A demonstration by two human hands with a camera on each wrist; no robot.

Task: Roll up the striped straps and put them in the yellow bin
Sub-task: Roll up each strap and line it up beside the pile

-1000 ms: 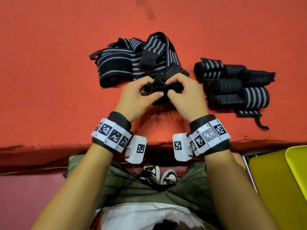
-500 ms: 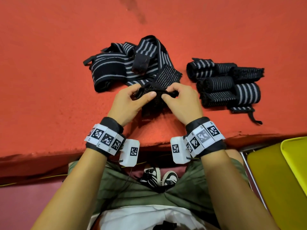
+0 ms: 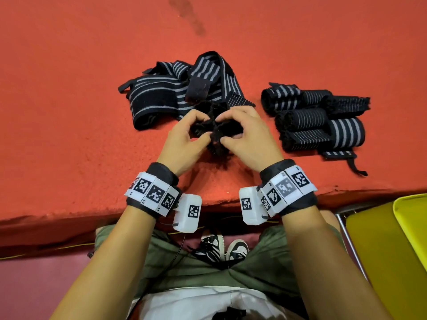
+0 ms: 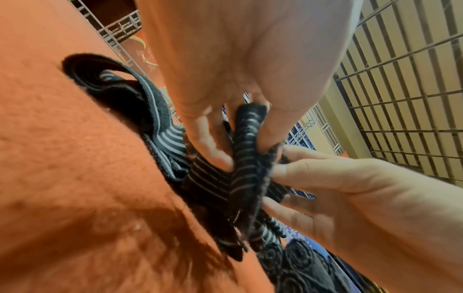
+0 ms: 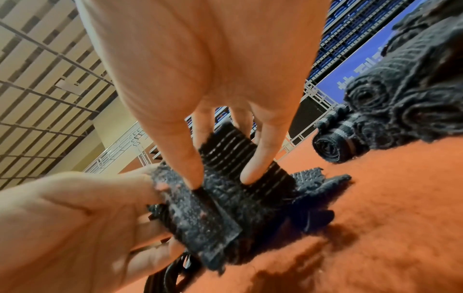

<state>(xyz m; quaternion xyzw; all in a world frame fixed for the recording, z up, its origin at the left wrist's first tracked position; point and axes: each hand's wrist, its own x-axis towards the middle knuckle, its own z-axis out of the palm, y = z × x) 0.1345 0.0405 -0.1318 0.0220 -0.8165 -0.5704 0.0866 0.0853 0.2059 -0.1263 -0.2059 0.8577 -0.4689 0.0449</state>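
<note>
I hold a black strap with thin grey stripes (image 3: 216,132) just above the red mat, partly rolled, its free end trailing toward the loose pile. My left hand (image 3: 201,127) pinches the roll's left end between thumb and fingers. From the other side my right hand (image 3: 227,129) grips the right end. In the left wrist view the strap (image 4: 246,162) runs between both hands. The right wrist view shows its fuzzy end patch (image 5: 208,214) under my thumb. The yellow bin (image 3: 413,227) sits at the lower right, below the mat's edge.
A loose pile of unrolled striped straps (image 3: 159,100) lies just behind my hands. Several rolled straps (image 3: 321,118) lie grouped on the mat to the right. The red mat (image 3: 69,112) ends at a front edge near my wrists; my knees and shoes are below.
Both hands have stayed together on the same strap, and their fingers have curled further over the roll. The strap's free end looks shorter. The head view has shifted slightly.
</note>
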